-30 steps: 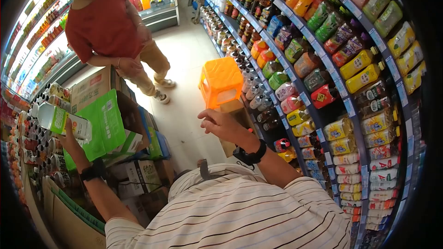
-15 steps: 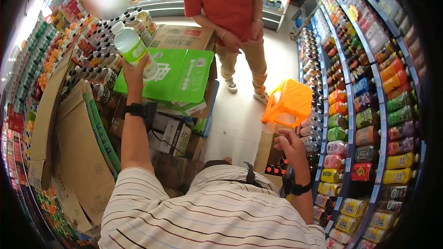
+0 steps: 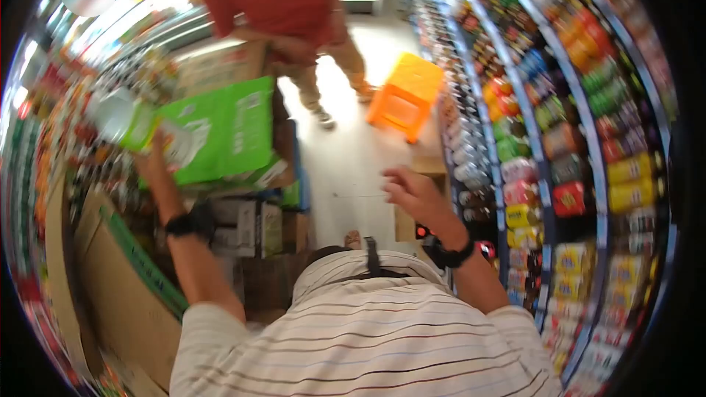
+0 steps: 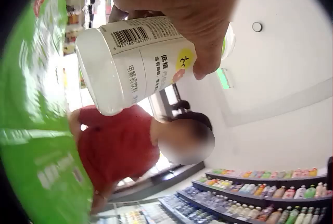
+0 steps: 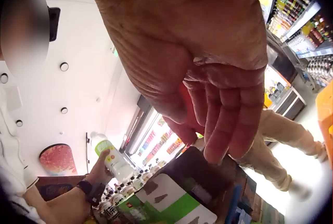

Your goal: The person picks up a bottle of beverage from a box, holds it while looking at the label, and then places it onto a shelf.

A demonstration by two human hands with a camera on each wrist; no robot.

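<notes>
My left hand (image 3: 153, 165) grips a large clear drink bottle (image 3: 118, 119) with a green and white label. The bottle is tilted, its base toward the green carton (image 3: 228, 136). In the left wrist view, the fingers and thumb wrap round the labelled bottle (image 4: 143, 60), and its pale base faces the camera. My right hand (image 3: 421, 197) hangs in the air with fingers loosely bent and nothing in them. That same hand (image 5: 208, 78) fills the upper part of the right wrist view, palm and fingers showing.
A person in a red shirt (image 3: 272, 7) stands beyond the cartons. An orange stool (image 3: 408, 95) is on the floor near the right shelves (image 3: 537, 140), packed with drink bottles. Tall cardboard (image 3: 121, 279) leans at my left, beside rows of bottles.
The head view swings left, then partly back right, and is blurred now. My left hand keeps its grip on the bottle throughout; the right stays loose in the air.
</notes>
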